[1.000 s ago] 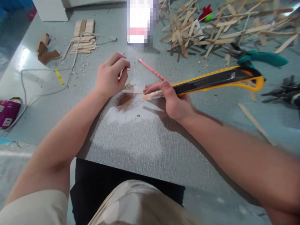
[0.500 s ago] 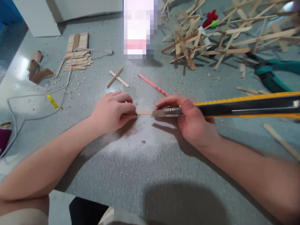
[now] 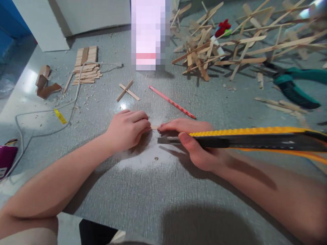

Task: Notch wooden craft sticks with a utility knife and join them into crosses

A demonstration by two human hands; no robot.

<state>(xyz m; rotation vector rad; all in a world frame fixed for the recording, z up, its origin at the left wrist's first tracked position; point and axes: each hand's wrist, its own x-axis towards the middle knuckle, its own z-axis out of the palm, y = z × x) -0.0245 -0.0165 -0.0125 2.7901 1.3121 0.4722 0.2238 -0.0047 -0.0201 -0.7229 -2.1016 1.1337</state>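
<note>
My left hand (image 3: 129,129) is closed on the left end of a wooden craft stick (image 3: 154,127); only a short length shows between my hands. My right hand (image 3: 194,143) holds a yellow and black utility knife (image 3: 230,140) between thumb and palm, its blade pointing left, just below the stick. The right fingertips touch the stick's right part. Beyond the hands lie a pink pencil (image 3: 172,102) and two crossed craft sticks (image 3: 127,91). A small round metal dot (image 3: 156,158) sits on the table nearer me.
A stack of craft sticks (image 3: 87,66), a white cable (image 3: 76,90) and brown scraps (image 3: 46,83) are at left. Back right is a tangle of joined sticks (image 3: 199,51), with teal-handled pliers (image 3: 288,85) beside it. A pixelated upright panel (image 3: 145,37) stands behind.
The knife blade has come off the stick toward me. My right fingers have stretched left along the stick, closer to my left hand. The view has shifted slightly.
</note>
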